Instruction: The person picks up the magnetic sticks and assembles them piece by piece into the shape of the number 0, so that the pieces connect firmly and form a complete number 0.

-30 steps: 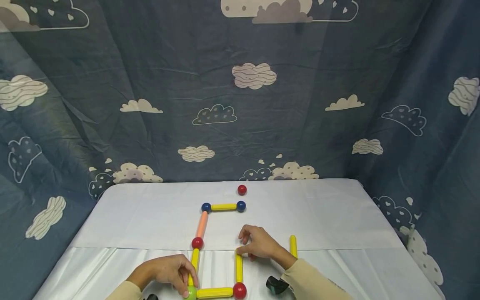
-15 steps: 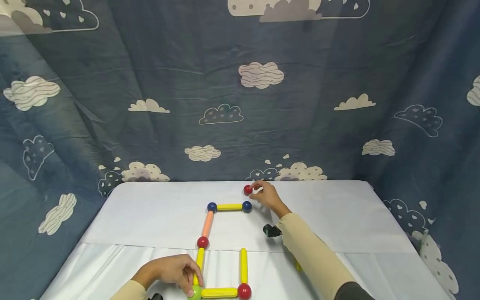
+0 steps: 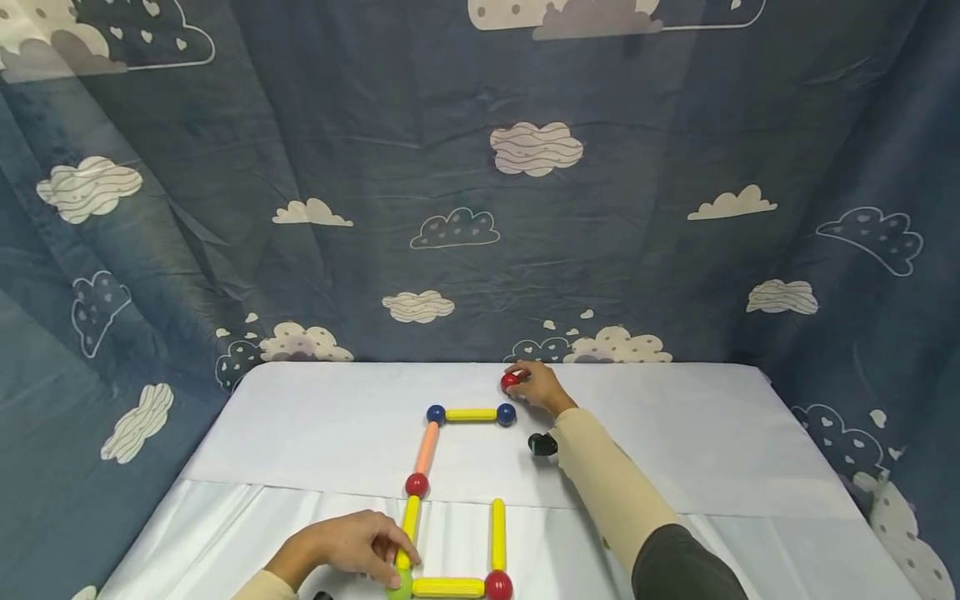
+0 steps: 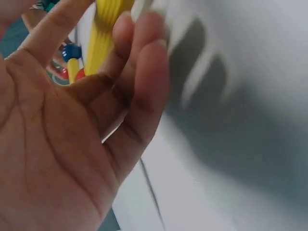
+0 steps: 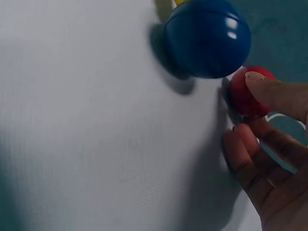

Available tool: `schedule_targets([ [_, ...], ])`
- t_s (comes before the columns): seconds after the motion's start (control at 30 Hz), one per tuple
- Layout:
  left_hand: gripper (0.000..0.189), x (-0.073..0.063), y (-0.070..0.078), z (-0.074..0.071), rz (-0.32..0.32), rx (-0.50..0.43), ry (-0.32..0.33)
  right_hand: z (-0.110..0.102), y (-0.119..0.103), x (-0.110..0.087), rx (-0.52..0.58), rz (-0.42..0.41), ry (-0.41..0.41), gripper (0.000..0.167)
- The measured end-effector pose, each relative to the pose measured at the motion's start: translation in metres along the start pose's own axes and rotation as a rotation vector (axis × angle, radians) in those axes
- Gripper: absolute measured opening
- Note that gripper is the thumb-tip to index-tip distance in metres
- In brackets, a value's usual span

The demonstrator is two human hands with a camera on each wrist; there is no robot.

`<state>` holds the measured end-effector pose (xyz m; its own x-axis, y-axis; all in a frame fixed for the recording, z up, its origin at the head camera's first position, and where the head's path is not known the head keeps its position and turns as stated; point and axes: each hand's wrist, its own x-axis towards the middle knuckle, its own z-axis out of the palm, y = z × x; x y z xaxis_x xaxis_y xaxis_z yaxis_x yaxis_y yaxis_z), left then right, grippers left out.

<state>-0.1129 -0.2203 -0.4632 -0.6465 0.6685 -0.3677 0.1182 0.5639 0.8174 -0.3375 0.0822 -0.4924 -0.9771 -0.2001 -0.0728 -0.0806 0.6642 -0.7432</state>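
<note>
At the far edge of the table, my right hand (image 3: 542, 388) pinches a red ball (image 3: 507, 384) between thumb and fingertips. In the right wrist view the thumb presses on this red ball (image 5: 244, 96), beside a larger-looking blue ball (image 5: 207, 41). Low in the head view, my left hand (image 3: 351, 543) grips a green ball (image 3: 402, 587) with thumb and forefinger, at the corner of a stick-and-ball frame. A yellow stick (image 3: 447, 588) runs from it to another red ball (image 3: 498, 585). The left wrist view shows the palm and curled fingers by a yellow stick (image 4: 105, 33).
From the frame's left side, a red ball (image 3: 417, 485) and a salmon stick (image 3: 427, 448) lead to a blue ball (image 3: 436, 414). A yellow stick (image 3: 471, 414) joins it to a second blue ball (image 3: 506, 414). Another yellow stick (image 3: 498, 533) stands up the right side.
My right hand has gone from the frame's right-hand yellow stick to the far red ball and now pinches it. The left hand stays at the green ball. The head view has shifted slightly.
</note>
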Motion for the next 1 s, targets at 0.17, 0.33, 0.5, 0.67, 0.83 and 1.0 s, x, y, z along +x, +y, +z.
schedule_targets([
  [0.17, 0.025, 0.001, 0.014, 0.004, 0.010, 0.065, 0.116, 0.002, 0.003, -0.002, 0.032, 0.023, 0.002, 0.036],
  [0.33, 0.027, 0.015, 0.045, 0.019, 0.023, 0.174, 0.142, 0.002, 0.003, -0.002, 0.043, 0.033, 0.014, 0.036],
  [0.5, 0.028, 0.037, 0.070, 0.041, 0.028, 0.405, 0.122, 0.003, 0.002, 0.000, 0.062, 0.036, 0.022, 0.035],
  [0.67, 0.029, 0.056, 0.077, 0.058, 0.026, 0.547, 0.098, 0.001, 0.003, -0.001, 0.073, 0.040, 0.020, 0.037],
  [0.83, 0.026, 0.068, 0.075, 0.065, 0.013, 0.521, 0.055, 0.001, 0.003, -0.004, 0.072, 0.048, 0.029, 0.037],
  [1.0, 0.016, 0.073, 0.069, 0.066, 0.027, 0.463, 0.037, 0.001, 0.003, -0.004, 0.080, 0.024, 0.031, 0.035],
])
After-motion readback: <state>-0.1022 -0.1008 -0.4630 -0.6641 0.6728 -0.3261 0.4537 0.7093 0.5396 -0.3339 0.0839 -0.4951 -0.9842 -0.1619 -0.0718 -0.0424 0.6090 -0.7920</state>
